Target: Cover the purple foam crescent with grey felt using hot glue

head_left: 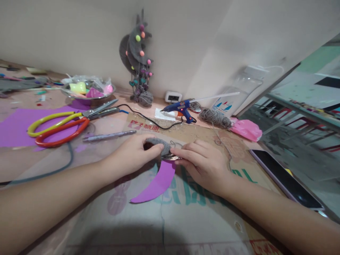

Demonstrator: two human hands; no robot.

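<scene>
A purple crescent (156,182), cut from a thin sheet, hangs point-down toward me over the cardboard. Grey yarn (162,142) covers its upper part. My left hand (143,150) grips that wrapped end, with the thumb on top. From the other side, my right hand (200,157) pinches the crescent where the yarn meets bare purple. Something small and shiny (172,157) shows between its fingertips; I cannot tell what it is. A thin loop of yarn stands above them. The right-hand fingers partly hide the crescent's edge.
Behind my hands stands a blue glue gun (180,107). Scissors (66,125) and a pen (108,136) lie left, by a purple sheet (13,124). A yarn bundle (216,117) sits right, a phone (285,179) near the table edge. A metal bowl (89,96) stands back left.
</scene>
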